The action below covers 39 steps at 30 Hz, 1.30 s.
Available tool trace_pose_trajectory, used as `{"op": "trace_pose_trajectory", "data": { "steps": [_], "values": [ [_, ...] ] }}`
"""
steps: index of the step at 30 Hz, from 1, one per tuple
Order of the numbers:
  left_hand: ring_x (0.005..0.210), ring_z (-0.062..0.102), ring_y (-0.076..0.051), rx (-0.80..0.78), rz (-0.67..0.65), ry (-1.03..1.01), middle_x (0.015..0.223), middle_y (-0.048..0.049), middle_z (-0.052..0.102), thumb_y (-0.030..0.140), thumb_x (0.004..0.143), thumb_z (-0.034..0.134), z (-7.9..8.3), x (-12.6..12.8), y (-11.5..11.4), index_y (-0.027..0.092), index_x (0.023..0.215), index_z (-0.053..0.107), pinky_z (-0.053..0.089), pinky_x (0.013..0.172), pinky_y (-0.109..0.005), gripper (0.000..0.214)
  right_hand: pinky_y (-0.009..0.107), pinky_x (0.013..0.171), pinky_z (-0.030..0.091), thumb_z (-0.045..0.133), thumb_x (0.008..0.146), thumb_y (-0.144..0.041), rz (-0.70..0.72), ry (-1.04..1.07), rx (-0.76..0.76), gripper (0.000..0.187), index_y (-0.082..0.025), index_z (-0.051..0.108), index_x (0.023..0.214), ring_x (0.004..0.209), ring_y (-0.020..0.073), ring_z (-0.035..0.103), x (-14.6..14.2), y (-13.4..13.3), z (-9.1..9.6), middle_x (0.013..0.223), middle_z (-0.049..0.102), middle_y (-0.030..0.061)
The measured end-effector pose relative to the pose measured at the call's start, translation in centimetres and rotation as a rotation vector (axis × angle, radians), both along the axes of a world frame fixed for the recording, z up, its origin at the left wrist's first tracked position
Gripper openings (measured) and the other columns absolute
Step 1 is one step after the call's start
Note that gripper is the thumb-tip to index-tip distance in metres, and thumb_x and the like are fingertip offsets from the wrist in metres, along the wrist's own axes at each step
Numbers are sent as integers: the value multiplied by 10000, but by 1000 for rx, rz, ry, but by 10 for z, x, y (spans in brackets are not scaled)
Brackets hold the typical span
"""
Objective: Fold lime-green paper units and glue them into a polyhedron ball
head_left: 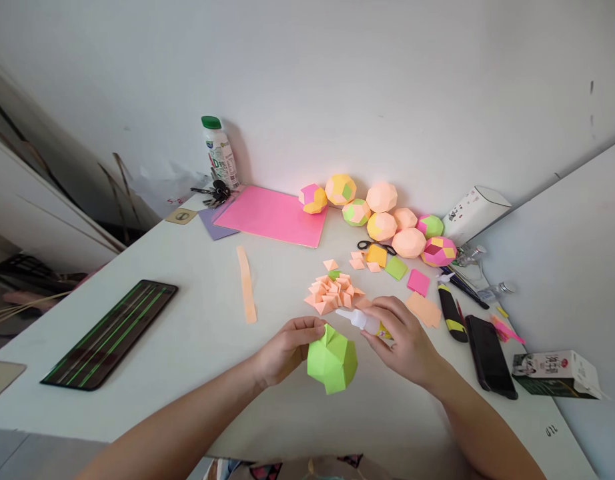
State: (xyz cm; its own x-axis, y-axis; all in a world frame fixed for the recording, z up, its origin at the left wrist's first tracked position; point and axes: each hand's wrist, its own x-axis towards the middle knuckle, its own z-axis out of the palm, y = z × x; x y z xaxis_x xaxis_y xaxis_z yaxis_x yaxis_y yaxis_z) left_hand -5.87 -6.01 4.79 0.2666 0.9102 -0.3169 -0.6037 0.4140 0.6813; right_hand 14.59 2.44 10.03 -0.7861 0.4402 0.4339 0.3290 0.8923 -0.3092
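Note:
Between the thumb and fingers of my left hand [290, 347] is a green paper ball [332, 363], folded from flat facets, with an uneven edge at its top and bottom. My right hand [405, 343] is wrapped round a small glue bottle [370, 323] with a white nozzle and a yellow label. The nozzle points left, just above the green ball and apart from it. Behind both hands lies a heap of folded peach paper pieces [332, 293], with a bit of green among them. A few more peach pieces [357, 261] lie loose beyond the heap.
Several finished paper balls [409, 243] line the wall, near scissors [376, 247] and small paper squares [418, 282]. A utility knife [451, 313], a phone [490, 357] and a carton [556, 375] stand right. Left are a peach strip [246, 285], pink sheet [272, 215], bottle [220, 153] and dark panel [110, 335].

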Motion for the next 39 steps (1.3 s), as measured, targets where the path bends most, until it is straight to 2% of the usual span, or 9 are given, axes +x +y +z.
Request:
{"op": "trace_pose_trajectory", "data": {
  "steps": [5,11,19,23,26,33,39],
  "values": [
    [574,477,-112,-7,-3,-16,643,-22,562,319,714,684,0,-1,0,117,724,646,336,563,-237,205,362,754,518,495,814,-87,96,-24,7,296,-198,521,1087,930,221,572,0,-2,2,986,573,101],
    [589,492,-127,-4,-17,-11,651,-37,575,324,716,675,0,0,1,109,755,663,342,576,-247,220,351,725,504,440,828,-78,121,-80,88,259,-190,541,1039,880,206,585,-1,-4,0,963,593,96],
    [569,489,-121,-14,-21,-9,636,-31,580,320,701,686,-2,1,1,113,745,666,332,562,-246,213,336,675,489,405,838,-67,87,-94,198,252,-179,567,996,793,192,586,-4,-5,1,891,598,88],
    [560,484,-113,-19,-14,-38,637,-28,583,304,700,696,-2,1,1,122,692,646,330,555,-241,189,344,671,486,384,842,-60,22,-107,265,275,-186,562,1009,835,206,593,-3,-2,-1,921,603,100],
    [564,485,-112,-19,-13,-43,649,-29,585,299,709,690,-2,1,0,123,685,640,333,558,-240,185,347,677,485,399,827,-51,22,-92,252,287,-183,552,1031,863,216,590,-1,-1,1,940,600,108],
    [588,493,-132,-29,-18,6,656,-38,579,312,708,677,-1,1,0,117,746,656,339,568,-248,199,333,680,481,414,847,-77,118,-107,206,248,-189,575,1000,785,184,569,-2,-5,6,877,594,80],
    [562,481,-115,-22,-14,-22,627,-23,560,306,708,682,-2,1,1,117,703,640,333,552,-239,193,357,688,494,404,832,-61,17,-81,213,297,-197,558,1047,847,211,588,-2,-1,0,941,597,97]
  ]
}}
